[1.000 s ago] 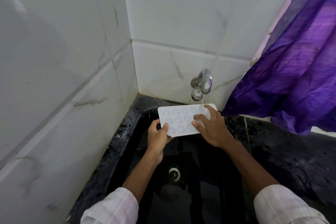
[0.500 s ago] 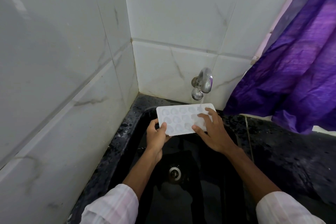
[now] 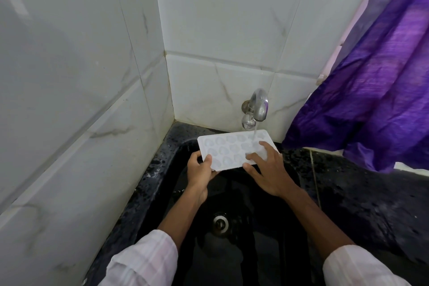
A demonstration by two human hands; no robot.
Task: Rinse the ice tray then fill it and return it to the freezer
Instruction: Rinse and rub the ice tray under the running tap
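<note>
While the left hand (image 3: 199,169) pinches the ice tray (image 3: 228,148), right hand (image 3: 270,170) fingers lie flat on it.

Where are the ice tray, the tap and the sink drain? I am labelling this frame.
ice tray (image 3: 228,150): head view, on its moulded top face, left of the water.
tap (image 3: 259,105): head view, on the curved metal spout.
sink drain (image 3: 220,222): head view, on the metal ring in the basin floor.

I look down into a corner of white marble-veined wall tiles (image 3: 69,76) meeting above a black speckled sink basin (image 3: 157,169) with a steel drain (image 3: 220,223). A purple curtain (image 3: 383,88), softly lit, hangs at right over the dark countertop (image 3: 371,204).
</note>
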